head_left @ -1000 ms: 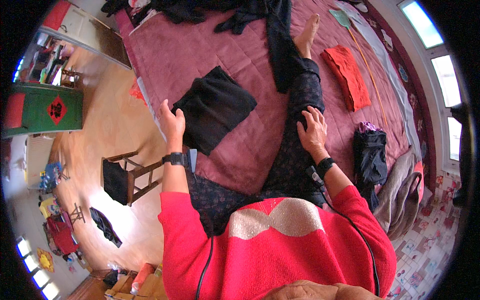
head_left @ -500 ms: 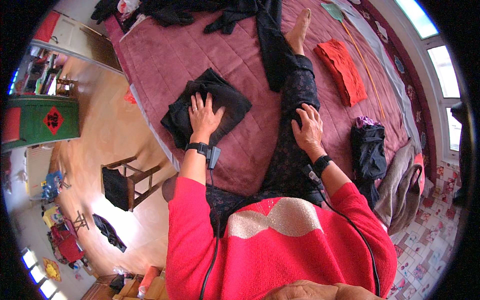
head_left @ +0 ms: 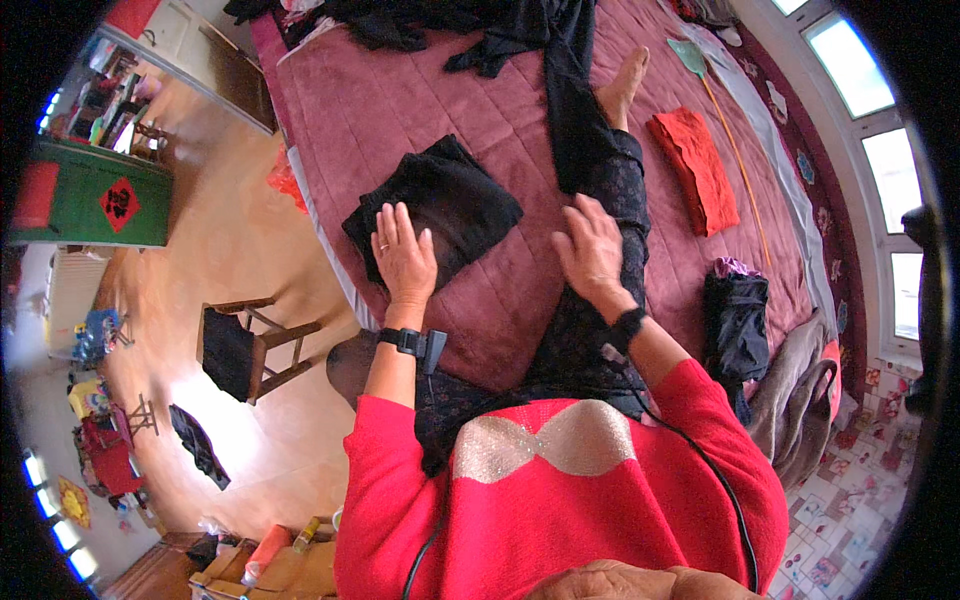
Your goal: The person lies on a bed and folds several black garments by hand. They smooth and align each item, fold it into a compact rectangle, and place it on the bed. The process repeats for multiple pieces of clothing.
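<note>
A folded black garment lies on the pink quilted bedspread, left of my outstretched leg. Over its near left corner is my left hand, open with the fingers extended together; whether it presses on the cloth I cannot tell. My right hand is open above my thigh, fingers loosely apart and holding nothing. It is nearest to my dark patterned trousers and the end of a long black garment that runs along my shin.
A folded orange-red cloth and a fly swatter lie to the right. Nearer are a rolled dark garment and a grey-brown cloth. More black clothes sit at the far edge. Left on the floor stands a stool.
My left hand has slid back toward the garment's near edge. My right hand has lifted from my knee and moved left toward the garment. The whole view has shifted a little.
</note>
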A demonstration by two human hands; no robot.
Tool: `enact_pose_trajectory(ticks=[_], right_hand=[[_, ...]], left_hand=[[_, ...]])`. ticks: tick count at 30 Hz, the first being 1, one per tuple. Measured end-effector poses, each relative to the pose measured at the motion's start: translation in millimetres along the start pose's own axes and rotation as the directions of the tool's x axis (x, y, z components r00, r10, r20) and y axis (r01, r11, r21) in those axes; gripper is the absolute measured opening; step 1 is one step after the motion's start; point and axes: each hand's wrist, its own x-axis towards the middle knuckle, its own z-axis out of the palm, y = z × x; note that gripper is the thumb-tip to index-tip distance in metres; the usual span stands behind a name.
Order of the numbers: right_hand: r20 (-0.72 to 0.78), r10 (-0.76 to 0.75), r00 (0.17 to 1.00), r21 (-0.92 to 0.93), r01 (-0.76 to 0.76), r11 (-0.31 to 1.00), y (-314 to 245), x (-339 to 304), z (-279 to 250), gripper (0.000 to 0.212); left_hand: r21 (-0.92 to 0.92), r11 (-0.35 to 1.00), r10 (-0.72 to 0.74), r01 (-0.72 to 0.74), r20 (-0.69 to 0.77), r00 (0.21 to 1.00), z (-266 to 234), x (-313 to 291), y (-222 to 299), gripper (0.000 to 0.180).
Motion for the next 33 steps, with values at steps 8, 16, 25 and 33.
enact_pose_trajectory(ticks=[8, 16, 25, 33], right_hand=[[0.169, -0.464, 0.87, 0.126, 0.448, 0.885, -116.2, 72.6, 75.6, 0.059], [0.371, -0.101, 0.923, -0.062, 0.134, 0.989, -103.1, 101.4, 131.3, 0.06], [0.32, 0.164, 0.933, -0.015, -0.169, 0.986, -100.0, 125.3, 147.4, 0.082], [0.521, 0.282, 0.806, 0.071, -0.37, 0.926, -90.3, 128.0, 117.0, 0.1]], left_hand=[[-0.049, 0.999, -0.014, 0.014, 0.005, 1.0, 15.9, -7.9, -24.9, 0.075], [-0.171, 0.982, -0.068, 0.08, 0.075, 0.995, 34.7, -8.0, -39.0, 0.078], [-0.189, 0.979, -0.067, 0.082, 0.083, 0.994, 44.6, -6.0, -44.2, 0.078], [-0.193, 0.966, -0.123, 0.175, 0.252, 0.96, 27.8, -2.4, -45.6, 0.077]])
